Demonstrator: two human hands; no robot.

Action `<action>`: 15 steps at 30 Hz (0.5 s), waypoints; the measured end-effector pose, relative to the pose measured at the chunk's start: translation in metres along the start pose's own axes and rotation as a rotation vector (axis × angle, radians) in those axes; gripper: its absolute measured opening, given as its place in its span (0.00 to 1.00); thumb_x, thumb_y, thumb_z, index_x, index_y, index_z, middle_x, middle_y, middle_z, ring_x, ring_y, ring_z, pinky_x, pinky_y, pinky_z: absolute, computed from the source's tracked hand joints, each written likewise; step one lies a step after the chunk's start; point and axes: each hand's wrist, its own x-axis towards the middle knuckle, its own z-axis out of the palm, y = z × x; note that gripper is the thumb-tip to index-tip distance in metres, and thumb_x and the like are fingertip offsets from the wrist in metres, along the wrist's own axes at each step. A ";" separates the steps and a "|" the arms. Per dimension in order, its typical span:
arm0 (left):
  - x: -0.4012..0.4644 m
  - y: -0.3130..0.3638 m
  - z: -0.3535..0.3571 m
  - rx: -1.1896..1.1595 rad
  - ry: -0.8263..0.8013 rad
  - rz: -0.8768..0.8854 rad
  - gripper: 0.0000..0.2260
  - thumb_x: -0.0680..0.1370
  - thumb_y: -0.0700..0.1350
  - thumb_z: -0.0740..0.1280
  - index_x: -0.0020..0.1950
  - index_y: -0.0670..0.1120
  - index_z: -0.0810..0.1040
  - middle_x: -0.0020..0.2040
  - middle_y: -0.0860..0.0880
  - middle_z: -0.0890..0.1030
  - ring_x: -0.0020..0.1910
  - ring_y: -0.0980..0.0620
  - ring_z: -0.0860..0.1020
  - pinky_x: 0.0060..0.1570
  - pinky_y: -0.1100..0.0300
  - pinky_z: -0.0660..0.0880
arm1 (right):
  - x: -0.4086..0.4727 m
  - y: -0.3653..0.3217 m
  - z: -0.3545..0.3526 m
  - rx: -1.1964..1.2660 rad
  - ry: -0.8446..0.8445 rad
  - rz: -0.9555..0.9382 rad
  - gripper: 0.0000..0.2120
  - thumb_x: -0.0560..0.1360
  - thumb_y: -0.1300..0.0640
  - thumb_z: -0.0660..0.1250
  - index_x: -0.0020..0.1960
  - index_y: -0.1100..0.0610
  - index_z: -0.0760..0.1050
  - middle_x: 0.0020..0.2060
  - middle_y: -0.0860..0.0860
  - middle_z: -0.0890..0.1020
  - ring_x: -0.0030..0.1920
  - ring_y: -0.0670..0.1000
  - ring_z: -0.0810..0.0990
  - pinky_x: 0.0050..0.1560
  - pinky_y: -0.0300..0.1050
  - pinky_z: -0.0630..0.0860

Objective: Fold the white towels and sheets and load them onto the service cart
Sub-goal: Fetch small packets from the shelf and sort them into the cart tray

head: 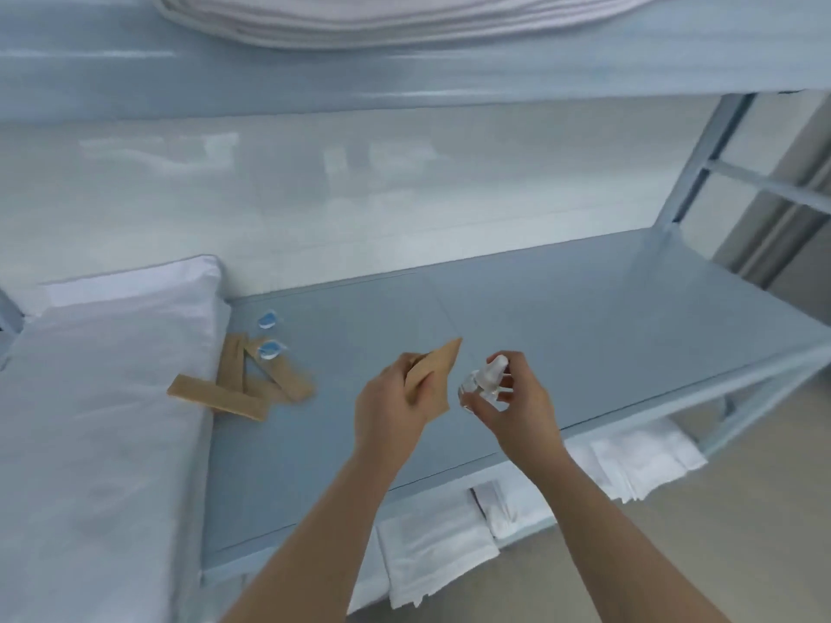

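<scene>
While our left hand point(391, 397) pinches a flat brown paper packet point(434, 368) between thumb and curled fingers, our right hand point(508, 397) has its fingers closed around a small clear bottle with a white cap point(483, 379). Both are held in the air just above the grey middle shelf point(562, 344) of the service cart, near to each other but not touching.

We judge the bottle to be the bigger risk: it looks smooth and the grip is only with the fingertips, so it could slip, fall on the metal shelf and roll off the open front edge. The packet is thin and could slide out of the pinch too.

To the left, more brown packets point(243, 382) and two small blue-topped cups point(269, 335) lie loosely beside a stack of folded white sheets point(103, 397); a careless placing could scatter them. Folded white towels point(431, 555) lie on the lower shelf, and more white linen point(382, 15) on the top one.
</scene>
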 end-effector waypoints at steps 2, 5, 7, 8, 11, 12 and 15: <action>0.001 0.024 0.033 -0.033 -0.080 0.060 0.07 0.76 0.56 0.65 0.47 0.54 0.78 0.37 0.56 0.82 0.36 0.56 0.79 0.36 0.57 0.76 | -0.009 0.010 -0.037 -0.033 0.089 0.040 0.17 0.70 0.57 0.74 0.48 0.44 0.68 0.45 0.44 0.79 0.45 0.43 0.78 0.45 0.37 0.76; -0.010 0.062 0.086 -0.096 -0.220 0.163 0.06 0.76 0.53 0.67 0.48 0.51 0.80 0.37 0.54 0.82 0.36 0.52 0.79 0.35 0.58 0.74 | -0.031 0.028 -0.090 -0.105 0.209 0.127 0.17 0.70 0.56 0.75 0.51 0.47 0.69 0.46 0.44 0.78 0.48 0.43 0.77 0.48 0.39 0.76; -0.022 0.086 0.119 -0.135 -0.324 0.211 0.05 0.76 0.52 0.68 0.48 0.52 0.80 0.37 0.55 0.81 0.36 0.53 0.79 0.36 0.57 0.74 | -0.050 0.041 -0.124 -0.126 0.296 0.189 0.17 0.70 0.56 0.75 0.53 0.50 0.69 0.48 0.46 0.79 0.50 0.45 0.77 0.50 0.42 0.76; -0.029 0.097 0.134 -0.155 -0.376 0.236 0.06 0.76 0.52 0.67 0.48 0.52 0.79 0.37 0.55 0.82 0.36 0.53 0.79 0.36 0.56 0.75 | -0.060 0.046 -0.140 -0.133 0.343 0.220 0.17 0.70 0.55 0.75 0.53 0.50 0.69 0.48 0.45 0.79 0.50 0.45 0.77 0.50 0.43 0.77; -0.053 0.131 0.176 -0.234 -0.487 0.324 0.15 0.74 0.62 0.64 0.46 0.52 0.80 0.35 0.54 0.81 0.34 0.55 0.78 0.35 0.58 0.75 | -0.096 0.057 -0.185 -0.165 0.486 0.290 0.16 0.70 0.53 0.74 0.51 0.44 0.69 0.47 0.41 0.78 0.48 0.41 0.77 0.48 0.41 0.76; -0.061 0.143 0.188 -0.271 -0.506 0.345 0.20 0.72 0.67 0.61 0.44 0.52 0.79 0.33 0.55 0.80 0.33 0.55 0.78 0.32 0.63 0.73 | -0.107 0.060 -0.199 -0.178 0.529 0.309 0.16 0.70 0.53 0.74 0.49 0.41 0.69 0.47 0.41 0.78 0.48 0.40 0.77 0.47 0.39 0.76; -0.086 0.179 0.222 -0.340 -0.599 0.415 0.22 0.70 0.71 0.59 0.42 0.53 0.77 0.32 0.56 0.80 0.33 0.57 0.77 0.28 0.66 0.69 | -0.140 0.065 -0.242 -0.220 0.654 0.372 0.17 0.69 0.53 0.74 0.47 0.39 0.67 0.48 0.43 0.78 0.48 0.41 0.77 0.48 0.41 0.77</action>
